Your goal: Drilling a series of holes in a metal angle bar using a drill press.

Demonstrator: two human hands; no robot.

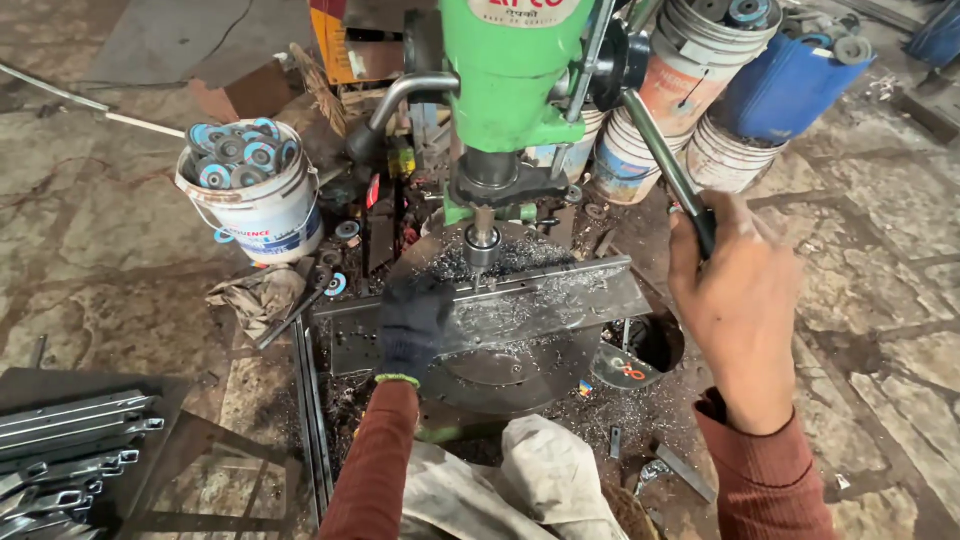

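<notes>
Head view of a green drill press (505, 75) over a round drill table (520, 360) strewn with metal chips. One flat steel bar (500, 305) lies across the table, its long axis running left to right and rising slightly toward the right edge. The drill spindle (482, 240) stands directly above the bar's far edge, near its middle. The left hand (412, 322), in a dark glove, presses flat on the bar's left half, fingers spread over it rather than closed around it; it is the nearer hand to the bar and lies just left of and below the spindle. The right hand (740, 300), bare, is closed around the dark grip of the feed lever (665, 165), which slants up and left to the press head, well to the right of the bar's right end. On the floor: one white bucket of blue-rimmed discs (250, 190) at the left, at least three white buckets and one blue container (785, 85) at the far right, and a stack of metal brackets (70, 440) at the near left corner.
</notes>
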